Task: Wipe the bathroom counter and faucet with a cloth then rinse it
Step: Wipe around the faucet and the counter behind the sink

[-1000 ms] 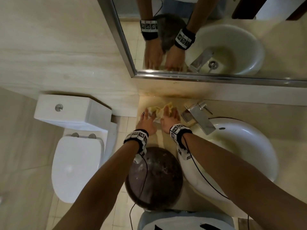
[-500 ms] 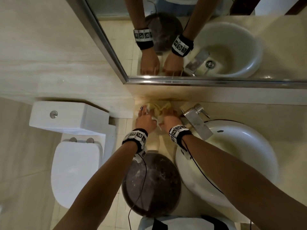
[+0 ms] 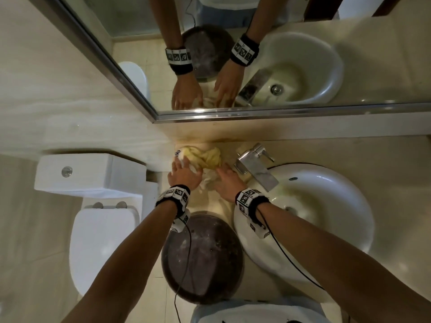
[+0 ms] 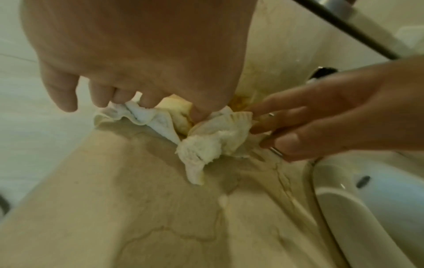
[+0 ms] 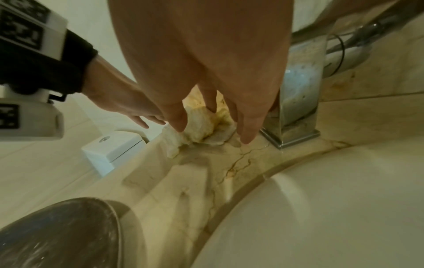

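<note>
A crumpled white and yellow-stained cloth [image 3: 206,159] lies on the beige marble counter [image 3: 217,206], at its back left corner by the wall. My left hand [image 3: 184,173] presses on the cloth's left part with spread fingers [image 4: 119,98]. The right hand [image 3: 227,180] lies on its right part, fingers [image 5: 176,119] straight and pointing down onto the cloth [image 5: 201,127]. The chrome faucet [image 3: 254,169] stands just right of my right hand, its square base [image 5: 293,134] close to the fingertips. In the left wrist view the cloth [image 4: 206,141] bunches between both hands.
The white basin [image 3: 338,190] fills the counter to the right. A mirror [image 3: 303,54] runs along the back wall. A dark round bin lid [image 3: 200,257] sits below the counter's front edge. The toilet tank [image 3: 93,176] and toilet seat [image 3: 100,248] lie to the left.
Both hands have kept pressing the cloth and slid it a little toward the back left corner. The hands now sit slightly farther apart.
</note>
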### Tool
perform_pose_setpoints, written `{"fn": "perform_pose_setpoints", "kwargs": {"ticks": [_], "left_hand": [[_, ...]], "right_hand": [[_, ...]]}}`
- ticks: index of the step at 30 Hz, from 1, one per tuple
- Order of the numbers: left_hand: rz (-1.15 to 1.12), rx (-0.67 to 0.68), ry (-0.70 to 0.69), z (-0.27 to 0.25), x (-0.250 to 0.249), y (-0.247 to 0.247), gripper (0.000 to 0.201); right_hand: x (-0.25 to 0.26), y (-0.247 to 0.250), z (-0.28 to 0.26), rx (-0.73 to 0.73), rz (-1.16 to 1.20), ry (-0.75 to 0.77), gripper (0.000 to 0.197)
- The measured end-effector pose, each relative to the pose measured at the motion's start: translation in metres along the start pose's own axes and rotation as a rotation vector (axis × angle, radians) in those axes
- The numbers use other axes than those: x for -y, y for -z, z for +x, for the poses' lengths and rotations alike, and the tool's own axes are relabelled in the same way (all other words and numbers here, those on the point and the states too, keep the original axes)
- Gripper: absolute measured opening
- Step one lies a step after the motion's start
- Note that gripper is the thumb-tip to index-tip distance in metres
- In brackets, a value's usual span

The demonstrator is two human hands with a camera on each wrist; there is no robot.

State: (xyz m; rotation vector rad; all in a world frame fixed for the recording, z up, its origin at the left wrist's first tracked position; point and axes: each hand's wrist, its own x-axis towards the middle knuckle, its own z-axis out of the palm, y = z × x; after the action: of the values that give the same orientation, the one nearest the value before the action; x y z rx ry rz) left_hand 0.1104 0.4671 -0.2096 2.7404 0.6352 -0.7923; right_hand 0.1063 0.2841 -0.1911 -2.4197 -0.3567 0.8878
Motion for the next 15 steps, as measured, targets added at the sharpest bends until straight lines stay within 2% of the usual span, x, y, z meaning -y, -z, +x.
{"fn": "perform_pose_setpoints", "kwargs": {"ticks": [3, 10, 15], "left_hand": [[-0.084, 0.058, 0.086, 0.011, -0.001, 0.007, 0.084], [-0.127, 0.077, 0.012, 0.031, -0.004, 0.017, 0.088], [-0.075, 0.093, -0.096, 0.033, -0.012, 0.020, 0.057]], "right_hand": [[-0.006, 0.005, -0.002, 0.036, -0.036, 0.003, 0.072], [-0.009, 0.015, 0.002, 0.045, 0.013, 0.057, 0.061], [-0.014, 0.010, 0.002, 0.035, 0.038, 0.060, 0.057]]}}
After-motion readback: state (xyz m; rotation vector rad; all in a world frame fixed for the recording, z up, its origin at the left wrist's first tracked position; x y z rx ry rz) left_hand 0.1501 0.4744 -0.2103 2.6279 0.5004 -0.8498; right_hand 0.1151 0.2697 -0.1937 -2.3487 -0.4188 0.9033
